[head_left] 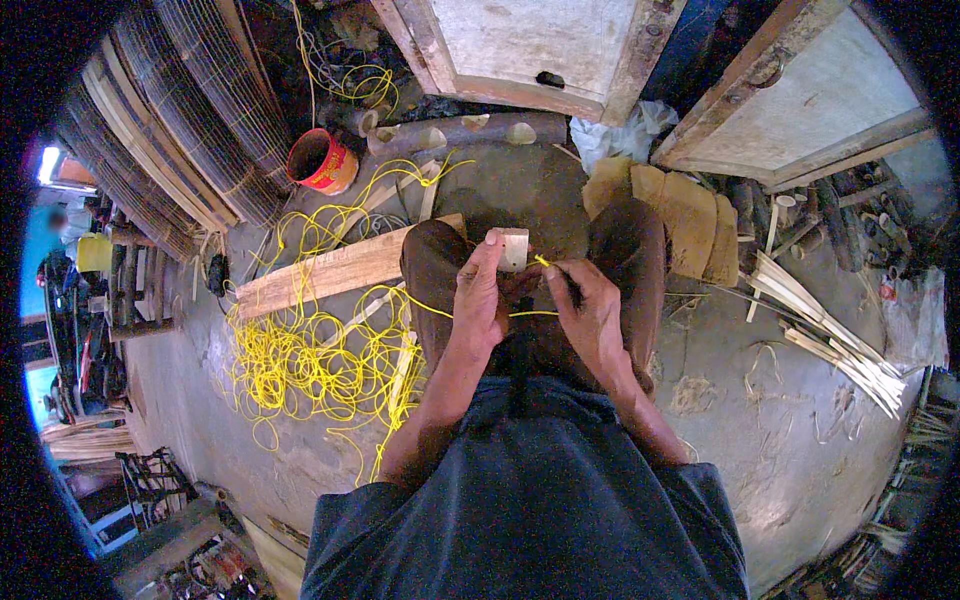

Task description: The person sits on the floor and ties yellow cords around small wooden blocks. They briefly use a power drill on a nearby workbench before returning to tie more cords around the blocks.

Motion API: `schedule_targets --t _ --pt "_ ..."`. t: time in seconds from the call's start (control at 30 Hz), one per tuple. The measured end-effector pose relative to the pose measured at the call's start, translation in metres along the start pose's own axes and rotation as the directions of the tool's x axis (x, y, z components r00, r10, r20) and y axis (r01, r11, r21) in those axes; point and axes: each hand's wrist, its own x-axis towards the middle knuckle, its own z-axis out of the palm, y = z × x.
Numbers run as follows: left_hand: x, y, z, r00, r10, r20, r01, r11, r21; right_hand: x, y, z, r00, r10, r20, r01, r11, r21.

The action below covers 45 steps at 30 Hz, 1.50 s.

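Left fingers (488,258) grip a pale cylinder (515,251) snugly, seemingly steadying it beside right fingers (574,272) pinching yellow cord (541,260).

Workshop, wooden plank (345,260), pale strips (825,318), tangled cord (272,376)

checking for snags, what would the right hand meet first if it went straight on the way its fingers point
Probably the pale piece in the left hand: the right hand, pinching yellow cord, points up and left toward it, though depth is unclear.
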Motion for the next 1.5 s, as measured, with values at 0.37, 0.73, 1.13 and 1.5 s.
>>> schedule_targets --t 0.37,0.73,1.13,1.5 --pt "-0.004 -0.009 0.006 1.0 -0.009 0.012 0.01 0.996 -0.093 -0.005 0.007 0.016 1.0 0.029 -0.009 -0.03 0.987 -0.157" --pt "-0.009 -0.009 0.01 1.0 -0.002 0.013 0.003 0.997 -0.074 -0.005 0.012 0.017 0.998 -0.01 -0.056 0.002 0.99 -0.14" --pt "-0.006 -0.015 0.002 0.998 -0.015 0.056 0.021 0.995 -0.103 -0.008 0.017 0.02 0.999 0.008 -0.036 -0.015 0.976 -0.218" --pt "-0.011 -0.013 0.008 0.999 -0.024 0.032 0.027 0.996 -0.085 -0.005 0.016 0.021 0.997 0.052 -0.049 -0.061 0.975 -0.215"
